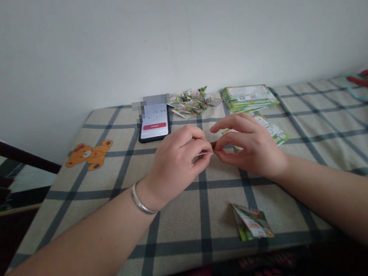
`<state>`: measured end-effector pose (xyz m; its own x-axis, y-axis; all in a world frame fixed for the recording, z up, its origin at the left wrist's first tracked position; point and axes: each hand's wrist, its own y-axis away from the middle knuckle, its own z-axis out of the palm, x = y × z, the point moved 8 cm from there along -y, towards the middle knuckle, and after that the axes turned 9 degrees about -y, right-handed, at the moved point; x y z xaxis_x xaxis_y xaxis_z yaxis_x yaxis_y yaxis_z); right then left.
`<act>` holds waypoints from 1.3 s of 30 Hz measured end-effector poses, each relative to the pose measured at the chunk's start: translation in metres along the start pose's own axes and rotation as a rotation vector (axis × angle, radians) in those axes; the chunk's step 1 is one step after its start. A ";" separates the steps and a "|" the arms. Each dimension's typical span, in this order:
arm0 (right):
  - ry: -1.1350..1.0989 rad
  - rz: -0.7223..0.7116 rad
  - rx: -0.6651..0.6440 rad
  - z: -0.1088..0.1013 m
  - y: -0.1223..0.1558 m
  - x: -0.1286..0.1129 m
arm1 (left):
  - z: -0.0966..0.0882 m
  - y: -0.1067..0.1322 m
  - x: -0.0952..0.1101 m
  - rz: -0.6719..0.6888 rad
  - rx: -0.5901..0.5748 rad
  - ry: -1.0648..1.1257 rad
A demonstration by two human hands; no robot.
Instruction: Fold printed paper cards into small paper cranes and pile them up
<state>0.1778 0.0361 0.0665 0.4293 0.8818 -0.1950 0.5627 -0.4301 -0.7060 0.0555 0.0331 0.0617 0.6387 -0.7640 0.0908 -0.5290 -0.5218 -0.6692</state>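
My left hand (184,156) and my right hand (250,145) meet fingertip to fingertip above the middle of the table. Between them they pinch a small piece of paper (204,153), mostly hidden by the fingers, with only a thin pale edge showing. Under and behind my right hand lies a flat printed green and white paper (275,131). Closer to the table's front edge rests a folded printed paper piece (253,222), with a triangular flap.
At the back stand a phone (154,126), a pile of folded paper pieces (193,101) and a stack of printed papers (249,97). A bear picture (89,155) is on the left of the checked tablecloth (178,228). A clear tray (361,94) holds red and green items.
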 end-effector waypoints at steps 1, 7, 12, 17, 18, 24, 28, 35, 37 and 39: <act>0.003 0.000 0.001 -0.001 0.000 0.001 | 0.000 0.000 0.000 -0.002 0.001 0.000; 0.016 -0.018 -0.005 -0.003 0.001 0.002 | -0.001 0.000 -0.002 -0.004 0.003 0.007; 0.022 0.000 -0.010 -0.004 0.000 0.002 | -0.001 0.000 -0.002 -0.010 0.006 0.012; 0.018 -0.012 -0.005 -0.005 0.000 0.003 | 0.000 0.000 -0.003 -0.017 0.000 0.012; 0.018 -0.013 -0.005 -0.005 0.000 0.003 | 0.000 0.001 -0.004 -0.018 -0.001 0.015; -0.039 0.059 -0.038 0.000 0.002 0.007 | 0.004 0.002 -0.007 -0.007 -0.010 0.052; -0.052 0.198 -0.001 0.000 0.006 0.015 | 0.006 0.002 -0.004 0.034 -0.041 0.070; -0.079 0.125 -0.113 0.007 0.005 0.012 | 0.011 0.003 -0.007 -0.023 -0.069 0.059; -0.091 0.123 -0.124 0.008 0.004 0.012 | 0.012 0.004 -0.008 -0.033 -0.087 0.047; -0.100 0.137 -0.119 0.007 0.004 0.012 | 0.013 0.004 -0.008 -0.035 -0.100 0.024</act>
<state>0.1798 0.0466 0.0567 0.4383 0.8258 -0.3549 0.5859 -0.5619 -0.5839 0.0557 0.0422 0.0485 0.6449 -0.7530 0.1312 -0.5607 -0.5827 -0.5882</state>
